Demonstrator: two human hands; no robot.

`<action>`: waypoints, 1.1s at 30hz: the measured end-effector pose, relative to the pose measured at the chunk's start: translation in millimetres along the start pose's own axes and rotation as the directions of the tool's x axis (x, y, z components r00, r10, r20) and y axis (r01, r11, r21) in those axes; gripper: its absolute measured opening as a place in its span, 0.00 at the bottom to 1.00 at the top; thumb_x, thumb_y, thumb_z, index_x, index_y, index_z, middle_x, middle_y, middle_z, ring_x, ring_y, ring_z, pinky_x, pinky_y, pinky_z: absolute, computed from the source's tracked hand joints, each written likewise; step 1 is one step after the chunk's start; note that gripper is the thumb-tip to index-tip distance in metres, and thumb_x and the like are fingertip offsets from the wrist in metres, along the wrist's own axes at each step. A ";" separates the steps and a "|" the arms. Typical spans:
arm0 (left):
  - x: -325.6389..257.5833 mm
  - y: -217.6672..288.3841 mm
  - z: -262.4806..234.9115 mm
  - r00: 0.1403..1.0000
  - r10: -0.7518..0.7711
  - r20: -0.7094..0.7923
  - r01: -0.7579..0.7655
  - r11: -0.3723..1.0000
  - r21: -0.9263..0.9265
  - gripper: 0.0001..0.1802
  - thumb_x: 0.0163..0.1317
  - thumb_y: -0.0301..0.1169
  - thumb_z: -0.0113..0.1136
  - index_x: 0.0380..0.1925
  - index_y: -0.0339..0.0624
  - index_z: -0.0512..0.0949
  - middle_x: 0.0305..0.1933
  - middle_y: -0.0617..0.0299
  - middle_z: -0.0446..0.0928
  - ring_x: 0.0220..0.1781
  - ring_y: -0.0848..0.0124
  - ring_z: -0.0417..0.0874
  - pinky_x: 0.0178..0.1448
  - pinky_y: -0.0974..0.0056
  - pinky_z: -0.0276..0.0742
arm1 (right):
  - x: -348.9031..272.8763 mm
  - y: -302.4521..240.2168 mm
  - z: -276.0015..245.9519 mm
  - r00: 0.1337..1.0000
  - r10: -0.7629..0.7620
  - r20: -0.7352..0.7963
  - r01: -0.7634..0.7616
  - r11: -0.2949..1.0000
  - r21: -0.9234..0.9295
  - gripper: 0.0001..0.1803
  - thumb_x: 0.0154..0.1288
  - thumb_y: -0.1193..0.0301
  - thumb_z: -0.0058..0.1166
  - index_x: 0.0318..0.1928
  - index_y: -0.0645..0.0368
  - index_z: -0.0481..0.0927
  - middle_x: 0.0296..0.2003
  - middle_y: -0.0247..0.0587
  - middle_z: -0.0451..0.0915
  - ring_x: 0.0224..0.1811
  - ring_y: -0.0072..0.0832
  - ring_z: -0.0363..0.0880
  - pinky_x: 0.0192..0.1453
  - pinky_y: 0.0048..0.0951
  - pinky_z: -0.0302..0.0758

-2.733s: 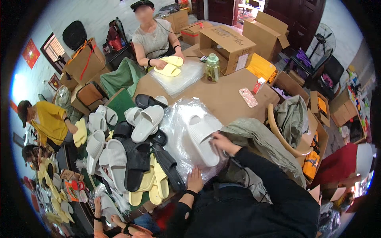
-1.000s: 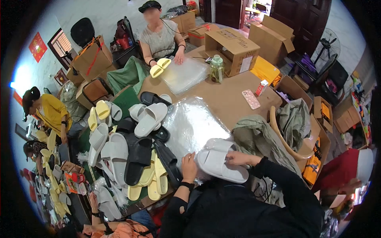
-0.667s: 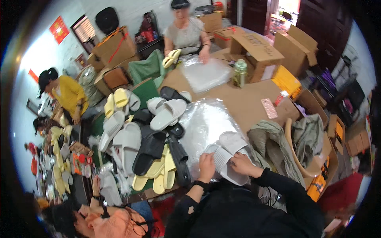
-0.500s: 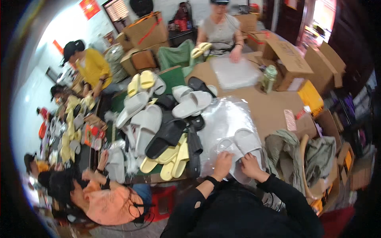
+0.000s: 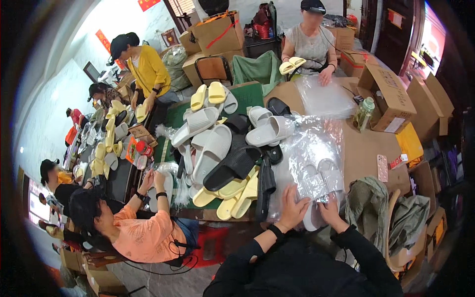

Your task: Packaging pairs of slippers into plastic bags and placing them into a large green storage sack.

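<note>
A pair of light grey slippers (image 5: 322, 179) lies in or under clear plastic at the near end of the table, heels toward me. My left hand (image 5: 293, 207) rests at their left, fingers stretched out and thumb apart, touching the plastic. Close to the heels, my right hand (image 5: 331, 213) has its fingers bent around the edge of the clear plastic bag (image 5: 324, 198). Whether it also grips a sole is hidden. More shiny clear plastic bags (image 5: 316, 136) lie flat beyond the slippers. A heap of grey, black and yellow slippers (image 5: 225, 153) is to the left.
A phone in a pink case (image 5: 382, 167) and a green bottle (image 5: 363, 114) stand or lie on the right side. An open cardboard box (image 5: 386, 99) is behind them. A grey-green cloth (image 5: 368, 203) drapes at my right. Several co-workers sit or stand around the tables.
My view has turned, so the scene sits farther right. My left hand has opened from its bent-finger hold on the slippers. Clear plastic now covers more of the pair.
</note>
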State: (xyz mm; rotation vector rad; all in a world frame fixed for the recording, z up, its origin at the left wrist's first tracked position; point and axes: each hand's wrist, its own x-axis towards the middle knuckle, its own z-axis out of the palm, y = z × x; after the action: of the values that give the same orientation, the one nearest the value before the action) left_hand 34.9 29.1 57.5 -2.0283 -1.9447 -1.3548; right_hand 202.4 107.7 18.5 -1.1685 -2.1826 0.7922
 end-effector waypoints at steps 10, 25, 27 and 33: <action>16.2 -9.5 0.1 0.817 -0.574 0.054 0.542 0.734 -0.409 0.21 0.60 0.21 0.46 0.55 0.34 0.69 0.53 0.49 0.75 0.53 0.61 0.77 0.58 0.63 0.69 | -0.5 -16.7 19.3 0.987 0.160 0.018 -0.161 0.986 0.049 0.15 0.54 0.69 0.54 0.40 0.65 0.72 0.42 0.58 0.71 0.47 0.52 0.68 0.52 0.48 0.64; -16.8 -30.0 1.7 0.520 -0.441 0.731 0.852 0.203 -0.483 0.41 0.55 0.16 0.50 0.67 0.37 0.42 0.58 0.49 0.67 0.44 0.66 0.77 0.38 0.68 0.76 | 59.5 -38.6 15.8 0.940 0.261 -0.221 -0.302 0.936 -0.179 0.19 0.53 0.64 0.52 0.42 0.63 0.71 0.40 0.58 0.69 0.46 0.54 0.66 0.47 0.53 0.61; -13.5 -29.9 2.4 0.385 -0.379 0.841 0.921 0.101 -0.376 0.38 0.56 0.16 0.50 0.65 0.37 0.46 0.54 0.49 0.70 0.41 0.67 0.78 0.36 0.69 0.75 | 74.0 -37.9 19.4 0.942 0.277 -0.192 -0.320 0.913 -0.252 0.25 0.51 0.64 0.53 0.49 0.61 0.67 0.46 0.66 0.67 0.51 0.59 0.64 0.51 0.54 0.62; 16.0 -8.6 -9.1 0.357 -0.268 0.895 0.865 -0.268 -0.425 0.21 0.56 0.15 0.49 0.51 0.37 0.65 0.46 0.51 0.76 0.36 0.67 0.79 0.35 0.67 0.76 | 78.9 -32.0 -15.8 0.995 -0.056 -0.080 0.041 0.983 -0.177 0.26 0.49 0.67 0.55 0.52 0.58 0.72 0.44 0.60 0.72 0.46 0.54 0.70 0.50 0.45 0.68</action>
State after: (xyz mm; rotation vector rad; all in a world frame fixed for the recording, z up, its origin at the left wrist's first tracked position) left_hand 20.4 38.8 67.9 -1.1666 -3.1510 -3.5445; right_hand 157.9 164.8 66.1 -1.2048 -2.2368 0.5279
